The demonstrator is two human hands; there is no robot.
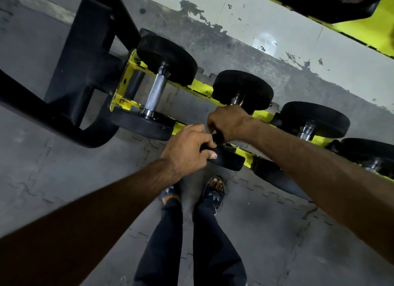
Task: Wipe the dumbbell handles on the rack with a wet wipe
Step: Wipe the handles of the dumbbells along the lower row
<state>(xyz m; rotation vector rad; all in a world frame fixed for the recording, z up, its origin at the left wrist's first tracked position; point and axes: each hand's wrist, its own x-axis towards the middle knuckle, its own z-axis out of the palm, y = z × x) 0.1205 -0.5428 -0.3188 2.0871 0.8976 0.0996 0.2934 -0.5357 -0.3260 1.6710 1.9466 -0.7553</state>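
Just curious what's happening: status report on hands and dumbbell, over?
Left hand grips second dumbbell by near head. Right hand wrapped round its handle; wipe not visible. Nothing in the way.

This is a gym, in its free-weights corner. A two-tier dumbbell rack (200, 88) with yellow rails, chipped in places, runs across the view on a heavy black tubular frame (85, 51). A dumbbell (166, 57) with round black heads and a knurled chrome handle (155, 91) lies across the lower rails, and more of the same kind sit in a row beside it. Part of the upper tier (351, 27) shows at the top right with another black head on it. The floor (64, 168) is laid with grey interlocking mats, their jigsaw seams plain to see. Behind the rack is a pale painted wall (277, 23), its paint flaked and scuffed along the lower edge.
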